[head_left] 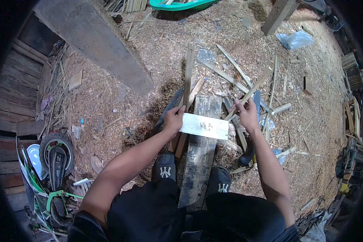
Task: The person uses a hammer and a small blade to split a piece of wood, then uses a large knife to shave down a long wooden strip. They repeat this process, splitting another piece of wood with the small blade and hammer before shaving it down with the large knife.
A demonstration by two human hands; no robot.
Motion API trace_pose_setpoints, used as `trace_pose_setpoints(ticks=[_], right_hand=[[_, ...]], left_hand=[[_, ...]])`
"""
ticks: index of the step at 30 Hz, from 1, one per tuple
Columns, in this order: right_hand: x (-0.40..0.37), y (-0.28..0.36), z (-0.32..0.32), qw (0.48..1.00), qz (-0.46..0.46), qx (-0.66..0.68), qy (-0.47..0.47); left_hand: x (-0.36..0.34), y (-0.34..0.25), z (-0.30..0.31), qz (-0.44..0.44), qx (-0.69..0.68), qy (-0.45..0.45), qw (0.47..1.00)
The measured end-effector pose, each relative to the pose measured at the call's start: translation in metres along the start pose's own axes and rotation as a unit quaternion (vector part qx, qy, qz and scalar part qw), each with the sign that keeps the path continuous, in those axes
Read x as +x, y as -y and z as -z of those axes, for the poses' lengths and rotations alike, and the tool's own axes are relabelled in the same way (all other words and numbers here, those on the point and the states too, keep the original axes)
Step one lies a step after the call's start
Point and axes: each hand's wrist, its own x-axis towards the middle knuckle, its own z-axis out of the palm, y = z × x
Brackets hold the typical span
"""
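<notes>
My left hand (174, 122) is closed around a narrow wooden strip (188, 72) that points away from me. Its knuckles lie right at the left end of a white-painted board (205, 126) with dark markings. That board rests crosswise over a worn wooden bench plank (201, 161) between my legs. Between the thumb and fingers of my right hand (248, 115) is a second wooden strip (257, 85), slanting up to the right. Its lower end reaches close to the board's right end.
Loose wood strips (234, 64) lie on the shavings-covered floor past the bench. A thick wooden post (97, 44) stands at upper left. A small wheeled vehicle (56, 161) is at left, a green basin (181, 5) at the top, and a plastic bag (295, 39) at upper right.
</notes>
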Motion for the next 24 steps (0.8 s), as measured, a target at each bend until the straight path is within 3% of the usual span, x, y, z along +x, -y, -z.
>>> trace_pose_setpoints(ticks=[5, 15, 17, 19, 21, 23, 24], right_hand=[[-0.002, 0.006, -0.001, 1.000, -0.013, -0.007, -0.013], [-0.006, -0.013, 0.004, 0.998, 0.001, -0.063, 0.006], [-0.011, -0.025, 0.007, 0.993, -0.045, -0.111, 0.022], [-0.037, 0.001, -0.007, 0.987, -0.034, -0.152, 0.035], [-0.050, -0.004, -0.012, 0.981, -0.150, -0.100, 0.067], [-0.057, -0.012, -0.018, 0.979, -0.153, -0.117, 0.071], [-0.065, -0.006, -0.026, 0.977, -0.205, -0.025, 0.053]], left_hand=[[-0.002, -0.002, -0.002, -0.023, -0.006, -0.009, 1.000], [0.003, 0.007, -0.006, 0.023, 0.008, -0.013, 1.000], [0.004, 0.005, -0.003, 0.018, 0.027, -0.015, 0.999], [0.009, 0.012, -0.004, 0.029, -0.015, 0.009, 0.999], [0.010, 0.010, -0.004, 0.023, -0.016, -0.005, 1.000], [0.008, 0.006, -0.004, 0.019, -0.017, -0.017, 1.000], [0.007, 0.001, -0.003, 0.015, -0.022, -0.012, 1.000]])
